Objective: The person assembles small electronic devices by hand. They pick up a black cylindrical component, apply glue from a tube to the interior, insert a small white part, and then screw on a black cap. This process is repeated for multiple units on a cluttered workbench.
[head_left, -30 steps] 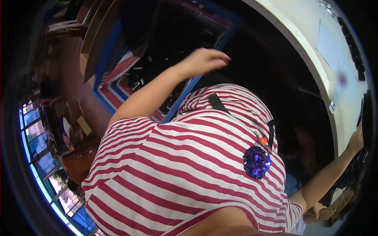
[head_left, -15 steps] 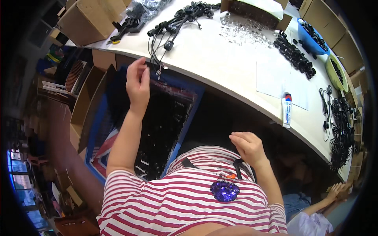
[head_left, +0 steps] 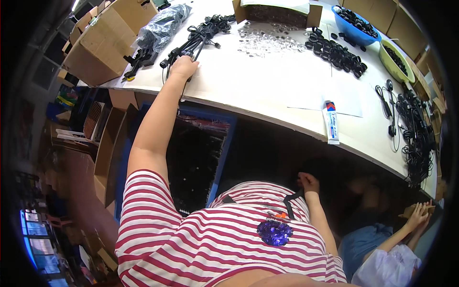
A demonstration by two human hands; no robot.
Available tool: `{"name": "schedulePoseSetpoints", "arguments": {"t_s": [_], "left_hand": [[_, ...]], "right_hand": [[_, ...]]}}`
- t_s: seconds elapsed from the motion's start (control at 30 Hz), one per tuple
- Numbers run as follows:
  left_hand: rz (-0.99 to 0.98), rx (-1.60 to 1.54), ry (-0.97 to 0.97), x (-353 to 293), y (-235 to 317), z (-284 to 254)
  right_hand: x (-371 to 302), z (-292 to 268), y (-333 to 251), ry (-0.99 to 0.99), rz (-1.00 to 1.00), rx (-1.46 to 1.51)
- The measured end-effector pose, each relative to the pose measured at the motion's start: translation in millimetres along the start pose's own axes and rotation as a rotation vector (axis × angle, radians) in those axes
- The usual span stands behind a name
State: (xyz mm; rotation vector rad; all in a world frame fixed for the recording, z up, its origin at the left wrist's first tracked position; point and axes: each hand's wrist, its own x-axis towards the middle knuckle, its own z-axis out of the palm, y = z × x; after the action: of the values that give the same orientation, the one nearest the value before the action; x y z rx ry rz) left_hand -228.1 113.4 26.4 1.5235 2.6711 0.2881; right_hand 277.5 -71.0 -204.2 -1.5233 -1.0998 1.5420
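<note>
My left hand (head_left: 184,67) reaches over the table's near edge and closes on the near ends of a bundle of black cables (head_left: 203,32) with small black housings. The fingertips are partly hidden among the cables. A thin cable end hangs over the edge below the wrist. Low in front of my striped shirt, my right hand (head_left: 308,182) is off the table with its fingers curled in. Whatever may be inside them is hidden. A black strap (head_left: 290,204) lies close to that hand.
On the table (head_left: 248,86) are clear small pieces (head_left: 270,40), black rings (head_left: 337,55), a glue tube (head_left: 331,122), blue (head_left: 354,31) and green (head_left: 398,64) basins, and coiled cables (head_left: 413,136). A cardboard box (head_left: 98,48) stands left. Another person's hands (head_left: 418,215) are at lower right.
My left hand has moved forward from the table edge onto the black cables and closed there. My right hand has dropped forward and curled up. The view has shifted.
</note>
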Motion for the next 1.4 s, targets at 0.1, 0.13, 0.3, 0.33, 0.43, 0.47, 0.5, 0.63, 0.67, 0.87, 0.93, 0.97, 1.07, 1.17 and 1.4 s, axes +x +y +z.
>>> {"name": "schedulePoseSetpoints", "arguments": {"t_s": [0.1,0.13,0.3,0.33,0.43,0.47,0.5,0.63,0.67,0.87,0.93,0.97,1.07,1.17,1.4], "left_hand": [[0.050,-0.046,0.130,15.1,-20.5,15.1],[0.024,-0.398,0.053,19.0,-28.5,12.3],[0.186,-0.890,0.263,8.5,-6.7,-34.2],[0.331,-0.852,0.308,5.9,-8.0,-44.8],[0.589,-0.482,0.530,-23.8,-58.3,-72.2],[0.427,-0.880,0.316,-57.2,-54.0,-73.7],[0.480,-0.856,0.384,-40.8,-135.7,-84.5],[0.834,-0.166,0.708,-104.1,-86.6,-91.9],[0.916,-0.321,0.669,-113.0,-94.5,-98.3],[1.299,0.298,0.301,-196.5,-18.2,-74.3],[1.421,0.255,0.147,-211.6,17.9,-57.3],[1.469,0.193,0.140,-215.3,32.5,-45.6],[1.436,0.171,0.106,-233.9,53.3,-42.4],[1.461,0.235,0.119,-240.2,69.5,-42.0],[0.783,-0.752,0.471,-267.5,71.9,-12.2]], "right_hand": [[4.6,1.6,5.9,-0.027,-0.031,-0.138],[5.1,2.2,5.5,-0.036,-0.046,-0.176],[9.5,-5.8,11.9,0.005,-0.073,-0.177],[13.6,-10.3,15.0,0.030,-0.156,-0.365],[9.1,2.0,-2.5,-0.032,0.000,0.013],[3.9,2.6,-15.3,-0.065,0.011,0.021],[6.7,4.9,-19.6,-0.109,0.028,-0.153],[-5.0,-3.7,-41.3,-0.049,-0.086,-0.112],[-9.7,-3.1,-57.5,-0.063,-0.134,-0.005],[-49.4,40.0,-175.4,-0.052,-0.817,0.193],[-53.9,62.6,-186.6,-0.074,-1.112,0.023],[-59.7,65.1,-185.3,-0.059,-1.127,-0.254],[-67.0,75.5,-170.1,-0.340,-0.885,-0.709],[-66.0,74.2,-146.5,-0.386,-0.822,-0.577],[-67.0,56.4,-138.7,-0.251,-0.818,-0.251]]}}
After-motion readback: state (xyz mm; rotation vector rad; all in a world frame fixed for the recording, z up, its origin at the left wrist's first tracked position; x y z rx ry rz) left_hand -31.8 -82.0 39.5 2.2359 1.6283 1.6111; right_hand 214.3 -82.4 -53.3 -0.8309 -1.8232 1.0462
